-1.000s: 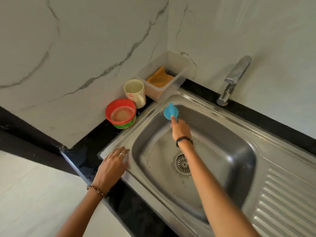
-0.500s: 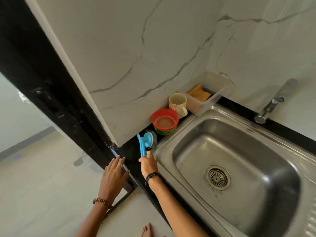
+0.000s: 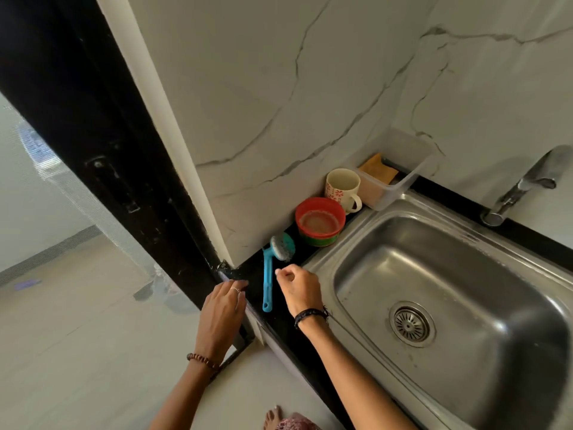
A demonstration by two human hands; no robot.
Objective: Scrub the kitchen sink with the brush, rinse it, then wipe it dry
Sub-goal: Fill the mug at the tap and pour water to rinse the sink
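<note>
A blue scrub brush [image 3: 269,274] lies on the black counter left of the steel sink [image 3: 350,259], round head toward the wall, handle pointing at me. My right hand [image 3: 299,290] hovers just right of the handle, fingers loosely curled, holding nothing. My left hand [image 3: 221,311] rests flat on the counter's left end, fingers apart. The sink basin has a round drain [image 3: 410,324] and looks wet. The tap [image 3: 524,184] stands at the back right, with no water running.
A red bowl on a green one [image 3: 319,221], a flowered mug [image 3: 342,187] and a clear tub holding an orange sponge [image 3: 393,169] line the counter by the marble wall. A black door frame [image 3: 102,144] stands at the left. My bare foot [image 3: 274,417] shows on the floor.
My right hand carried the brush out of the sink, set it on the counter and let go. The view swung left; my left hand stayed at the counter's end.
</note>
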